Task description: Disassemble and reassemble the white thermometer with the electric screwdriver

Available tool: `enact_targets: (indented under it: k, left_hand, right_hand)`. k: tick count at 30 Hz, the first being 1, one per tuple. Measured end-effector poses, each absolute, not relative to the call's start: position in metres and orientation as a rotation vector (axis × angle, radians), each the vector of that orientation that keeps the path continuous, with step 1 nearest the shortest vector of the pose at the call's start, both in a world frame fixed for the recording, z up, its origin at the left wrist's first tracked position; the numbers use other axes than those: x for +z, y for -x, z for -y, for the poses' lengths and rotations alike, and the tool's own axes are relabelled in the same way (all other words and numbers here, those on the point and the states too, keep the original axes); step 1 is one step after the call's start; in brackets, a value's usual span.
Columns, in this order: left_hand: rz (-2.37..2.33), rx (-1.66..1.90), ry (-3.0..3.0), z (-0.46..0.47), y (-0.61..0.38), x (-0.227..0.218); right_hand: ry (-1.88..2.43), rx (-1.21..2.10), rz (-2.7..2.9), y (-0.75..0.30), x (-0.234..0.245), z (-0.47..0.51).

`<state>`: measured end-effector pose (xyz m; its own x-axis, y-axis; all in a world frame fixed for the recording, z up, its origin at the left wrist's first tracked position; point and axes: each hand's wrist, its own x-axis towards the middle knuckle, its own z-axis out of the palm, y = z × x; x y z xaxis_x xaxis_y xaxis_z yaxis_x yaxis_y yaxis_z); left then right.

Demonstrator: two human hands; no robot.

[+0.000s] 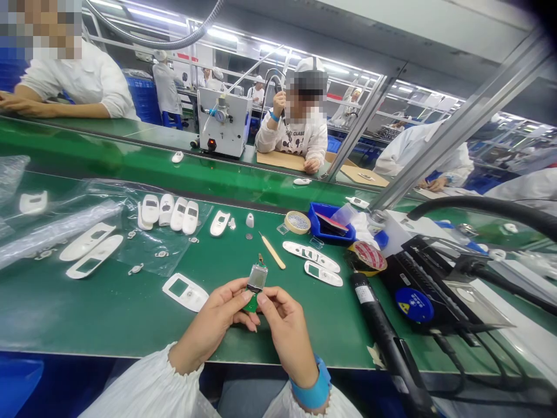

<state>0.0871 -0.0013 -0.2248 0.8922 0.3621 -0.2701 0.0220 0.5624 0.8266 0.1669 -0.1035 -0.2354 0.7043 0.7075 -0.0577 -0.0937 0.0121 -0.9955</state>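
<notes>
Presently, at lower centre of the frame, I read a small green circuit board with a rectangular LCD screen [256,280], its long axis pointing away from me, slightly tilted. It is pinched between the fingertips of the left hand [212,325] and right hand [285,337], both equally near. A white plastic casing shell [185,292] lies just left.

Plastic casings [166,210] left of a tape roll [298,222] on the mat [108,313]

An electronics assembly line: green conveyor bench [108,316], white-smocked workers [167,90], circuit board [250,303].
</notes>
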Motion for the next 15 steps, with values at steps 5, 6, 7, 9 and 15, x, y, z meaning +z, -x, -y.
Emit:
enact_targets:
  k: [5, 6, 7, 9, 15]
  left_hand:
    - [-0.445, 0.216, -0.965, 0.0014, -0.0876, -0.2263]
    - [-0.439, 0.216, -0.963, 0.0016, -0.0877, -0.2265]
    - [-0.432, 0.213, -0.959, 0.0017, -0.0878, -0.2265]
    - [-0.42, 0.206, -0.949, 0.0019, -0.088, -0.2262]
    - [-0.435, 0.197, -0.986, 0.0018, -0.0886, -0.2242]
  right_hand:
    - [1.431, 0.68, 0.539, -0.1667, -0.2353, 0.1031]
    - [1.432, 0.676, 0.54, -0.1668, -0.2349, 0.1027]
    - [1.433, 0.67, 0.541, -0.1669, -0.2345, 0.1024]
    - [1.433, 0.657, 0.539, -0.1672, -0.2339, 0.1021]
    - [1.418, 0.682, 0.534, -0.1674, -0.2344, 0.1033]
